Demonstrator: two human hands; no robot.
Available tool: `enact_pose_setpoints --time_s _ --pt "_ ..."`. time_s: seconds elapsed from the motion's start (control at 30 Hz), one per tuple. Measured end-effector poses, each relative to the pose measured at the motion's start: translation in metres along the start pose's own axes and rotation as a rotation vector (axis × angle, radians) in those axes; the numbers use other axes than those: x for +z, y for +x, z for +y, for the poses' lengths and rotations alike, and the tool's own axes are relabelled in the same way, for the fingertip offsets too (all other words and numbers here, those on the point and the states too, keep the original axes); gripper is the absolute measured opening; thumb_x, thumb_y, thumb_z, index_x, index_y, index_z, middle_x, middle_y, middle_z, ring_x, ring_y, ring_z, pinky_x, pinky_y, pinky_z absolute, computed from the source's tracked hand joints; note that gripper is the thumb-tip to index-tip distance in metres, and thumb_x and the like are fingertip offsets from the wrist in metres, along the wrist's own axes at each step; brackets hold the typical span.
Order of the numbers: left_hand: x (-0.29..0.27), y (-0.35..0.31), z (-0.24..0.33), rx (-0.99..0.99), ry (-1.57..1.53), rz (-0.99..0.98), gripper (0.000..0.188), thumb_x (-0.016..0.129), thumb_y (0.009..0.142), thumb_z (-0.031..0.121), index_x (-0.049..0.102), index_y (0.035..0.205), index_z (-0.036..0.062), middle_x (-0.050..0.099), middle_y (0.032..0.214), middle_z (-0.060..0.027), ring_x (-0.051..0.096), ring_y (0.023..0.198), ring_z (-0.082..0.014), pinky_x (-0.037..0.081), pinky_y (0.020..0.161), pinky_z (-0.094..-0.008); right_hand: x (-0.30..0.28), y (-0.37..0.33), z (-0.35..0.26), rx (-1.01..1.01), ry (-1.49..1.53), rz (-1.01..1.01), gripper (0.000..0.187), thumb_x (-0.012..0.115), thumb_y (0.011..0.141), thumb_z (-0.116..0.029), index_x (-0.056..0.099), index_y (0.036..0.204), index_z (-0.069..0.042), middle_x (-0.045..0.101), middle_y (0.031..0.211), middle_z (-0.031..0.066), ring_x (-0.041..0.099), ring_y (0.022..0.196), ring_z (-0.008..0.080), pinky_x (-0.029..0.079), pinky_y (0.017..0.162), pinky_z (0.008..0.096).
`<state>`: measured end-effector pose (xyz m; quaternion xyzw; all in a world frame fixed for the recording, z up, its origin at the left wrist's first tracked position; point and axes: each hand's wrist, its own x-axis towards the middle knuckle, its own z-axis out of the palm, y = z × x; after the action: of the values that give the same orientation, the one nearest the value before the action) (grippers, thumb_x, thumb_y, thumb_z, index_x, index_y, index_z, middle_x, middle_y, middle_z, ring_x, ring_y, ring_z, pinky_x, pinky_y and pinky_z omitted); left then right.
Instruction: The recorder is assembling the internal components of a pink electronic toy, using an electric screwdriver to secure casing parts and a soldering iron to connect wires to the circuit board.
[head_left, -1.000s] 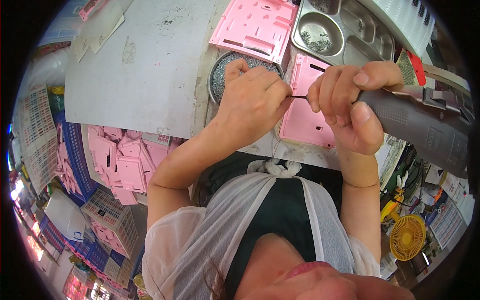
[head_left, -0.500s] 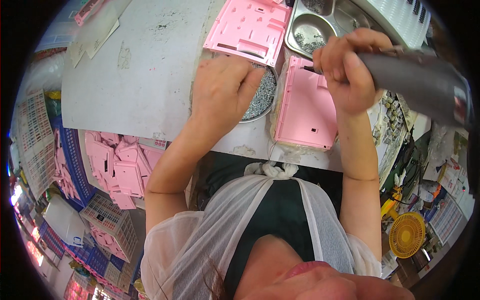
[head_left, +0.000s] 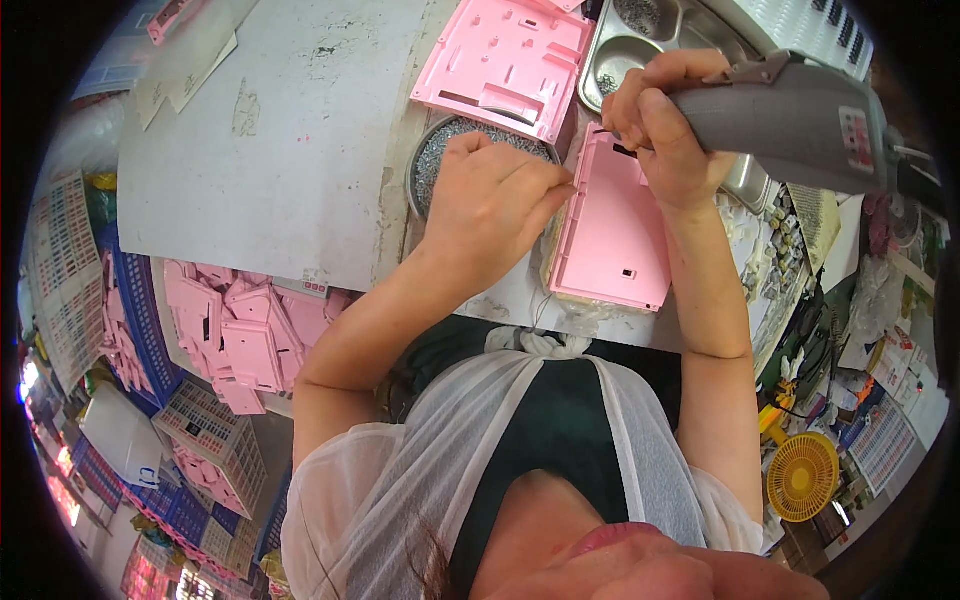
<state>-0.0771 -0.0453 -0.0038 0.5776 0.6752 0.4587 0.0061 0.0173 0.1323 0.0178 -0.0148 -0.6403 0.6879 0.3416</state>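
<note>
Workshop clutter rings a pale table (head_left: 270,150). Far left stands a blue crate (head_left: 140,320), then loose pink parts (head_left: 250,345). Next comes a bowl (head_left: 412,175) of screws (head_left: 436,152), the left hand (head_left: 490,205) over its edge, thumb and forefinger pressed together; whether they pinch a screw, I cannot tell. Just right of them the pink panel (head_left: 620,235) lies flat: probably light, stiff and slightly slippery, best steadied by its long edges. Over its far end, the right hand (head_left: 668,130) wraps around a grey driver (head_left: 790,120), likely heavier, best gripped round its body.
</note>
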Motion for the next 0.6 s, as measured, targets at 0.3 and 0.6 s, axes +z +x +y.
enact_pose_setpoints --time_s 0.3,0.6 --pt "0.013 0.001 0.009 0.029 -0.022 -0.027 0.013 0.08 0.078 0.011 0.071 0.088 0.0109 0.067 0.077 -0.0006 0.062 0.071 -0.0198 0.042 0.078 -0.0374 0.017 -0.009 -0.059 -0.049 0.259 -0.165 0.036 0.055 0.095 -0.015 0.049 0.129 -0.005 0.044 0.063 0.0007 0.042 0.054 0.0127 0.042 0.054 0.0321" --pt "0.017 -0.008 0.006 0.115 -0.01 -0.011 0.02 0.082 0.075 0.023 0.069 0.083 0.0111 0.064 0.077 -0.0007 0.06 0.075 -0.0206 0.04 0.083 -0.0413 0.029 -0.024 -0.058 0.011 0.311 -0.055 0.033 0.061 0.092 -0.01 0.048 0.12 0.001 0.049 0.06 0.0043 0.045 0.049 0.012 0.047 0.051 0.0312"
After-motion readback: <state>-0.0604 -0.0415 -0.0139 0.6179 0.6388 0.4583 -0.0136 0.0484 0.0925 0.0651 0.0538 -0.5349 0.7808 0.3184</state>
